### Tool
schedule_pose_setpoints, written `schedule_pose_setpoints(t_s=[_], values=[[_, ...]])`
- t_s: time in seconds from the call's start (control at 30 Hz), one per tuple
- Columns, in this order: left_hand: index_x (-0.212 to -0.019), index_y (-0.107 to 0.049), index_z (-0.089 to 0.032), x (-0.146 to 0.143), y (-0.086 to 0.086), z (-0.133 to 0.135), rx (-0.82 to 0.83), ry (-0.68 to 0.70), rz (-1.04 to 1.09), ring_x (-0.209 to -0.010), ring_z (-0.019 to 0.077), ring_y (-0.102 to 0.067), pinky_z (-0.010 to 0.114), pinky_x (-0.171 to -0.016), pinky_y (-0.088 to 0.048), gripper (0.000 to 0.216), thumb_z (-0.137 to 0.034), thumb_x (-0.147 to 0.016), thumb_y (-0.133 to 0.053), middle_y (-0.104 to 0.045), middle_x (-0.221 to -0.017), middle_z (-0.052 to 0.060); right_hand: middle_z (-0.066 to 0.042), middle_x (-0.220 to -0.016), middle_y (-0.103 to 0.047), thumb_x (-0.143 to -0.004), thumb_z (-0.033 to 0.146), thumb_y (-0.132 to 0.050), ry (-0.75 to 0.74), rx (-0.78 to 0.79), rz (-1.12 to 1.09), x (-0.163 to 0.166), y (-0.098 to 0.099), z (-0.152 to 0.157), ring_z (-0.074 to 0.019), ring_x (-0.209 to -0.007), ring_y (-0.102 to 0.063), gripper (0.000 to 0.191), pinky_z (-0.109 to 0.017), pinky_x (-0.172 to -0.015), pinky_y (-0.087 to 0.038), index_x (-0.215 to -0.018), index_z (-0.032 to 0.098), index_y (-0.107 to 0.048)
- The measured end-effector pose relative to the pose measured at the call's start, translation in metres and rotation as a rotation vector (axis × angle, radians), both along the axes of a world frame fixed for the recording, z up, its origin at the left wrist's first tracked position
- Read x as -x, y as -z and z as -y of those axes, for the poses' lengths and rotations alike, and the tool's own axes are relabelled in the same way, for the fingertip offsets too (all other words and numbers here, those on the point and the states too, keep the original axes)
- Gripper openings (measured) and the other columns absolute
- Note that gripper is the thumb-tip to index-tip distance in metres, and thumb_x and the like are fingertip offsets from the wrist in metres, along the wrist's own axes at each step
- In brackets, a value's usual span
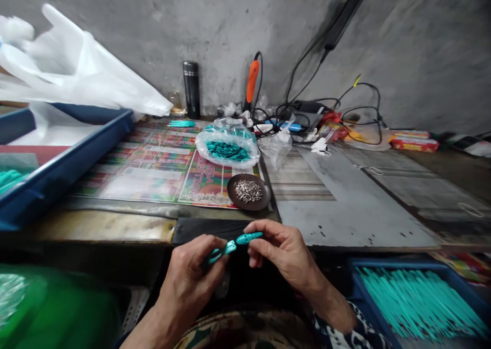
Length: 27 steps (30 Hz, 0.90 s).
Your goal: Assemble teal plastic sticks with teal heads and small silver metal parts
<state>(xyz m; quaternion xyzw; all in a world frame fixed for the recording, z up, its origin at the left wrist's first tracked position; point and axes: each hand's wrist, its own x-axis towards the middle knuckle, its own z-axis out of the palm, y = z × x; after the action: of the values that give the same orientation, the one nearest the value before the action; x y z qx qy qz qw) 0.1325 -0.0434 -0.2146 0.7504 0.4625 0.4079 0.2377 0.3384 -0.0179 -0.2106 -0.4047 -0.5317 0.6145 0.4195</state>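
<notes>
just on the near side of the brown dish (266, 193), below the worktop's front edge, two teal pieces are held end to end, so close that i cannot tell whether they touch. the left hand (192, 267) has its thumb and fingers closed round a longer teal piece (220, 253); the right hand (282, 249) pinches a shorter teal piece (248, 238) between thumb and forefinger.

both pieces look like moulded plastic, so i would judge them light and fairly stiff, with a smooth skin that could slip from a loose pinch. the longer one seems slotted, and its thin arms might flex or snap if squeezed hard; better to grip it by the thicker body, leaving the near end free. the shorter one is best taken by its flanks, as it tapers. the metal bits (248, 191) in the dish are tiny and probably roll easily, so they call for fingertips.

under the dish and stretching left of it lies a printed sheet (134, 178); its big sideways letters read something like "mega" and "selection", and the smaller lines are too blurred. far to the right of the dish, red and yellow boxes (414, 143) carry print too small to read.
</notes>
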Motion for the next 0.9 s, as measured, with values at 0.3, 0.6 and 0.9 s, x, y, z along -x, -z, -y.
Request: schedule_pose_setpoints(t_s=[0.3,0.6,0.9], values=[[-0.08,-0.068,-0.017,-0.002,0.002,0.003,0.032,-0.004,0.013,-0.057,0.0085,-0.059,0.016,-0.055,-0.044,0.012,-0.016,-0.085,-0.058,-0.065,-0.066,-0.003,-0.001,-0.067,-0.069,-0.084,0.035,-0.075,0.019,0.016,0.021,-0.003,0.008,0.006,-0.0117,-0.053,-0.066,0.026,-0.018,-0.052,-0.053,-0.1,0.015,-0.069],[-0.083,-0.068,-0.018,-0.002,0.01,0.006,0.078,0.016,-0.006,-0.058,0.0081,-0.057,0.016,-0.056,-0.042,0.012,-0.017,-0.087,-0.057,-0.063,-0.066,-0.004,-0.001,-0.066,-0.069,-0.083,0.038,-0.075,0.041,0.037,0.058,-0.003,0.007,0.011,-0.0117,-0.051,-0.066,0.029,-0.017,-0.049,-0.052,-0.098,0.014,-0.068],[-0.078,-0.069,-0.016,-0.006,0.008,0.007,0.08,0.018,0.008,-0.054,0.0074,-0.055,0.016,-0.054,-0.04,0.014,-0.015,-0.085,-0.056,-0.062,-0.063,-0.003,-0.002,-0.064,-0.069,-0.082,0.04,-0.075,0.064,0.037,0.04,-0.002,0.011,0.014,-0.0122,-0.049,-0.065,0.031,-0.018,-0.048,-0.053,-0.095,0.013,-0.067]])
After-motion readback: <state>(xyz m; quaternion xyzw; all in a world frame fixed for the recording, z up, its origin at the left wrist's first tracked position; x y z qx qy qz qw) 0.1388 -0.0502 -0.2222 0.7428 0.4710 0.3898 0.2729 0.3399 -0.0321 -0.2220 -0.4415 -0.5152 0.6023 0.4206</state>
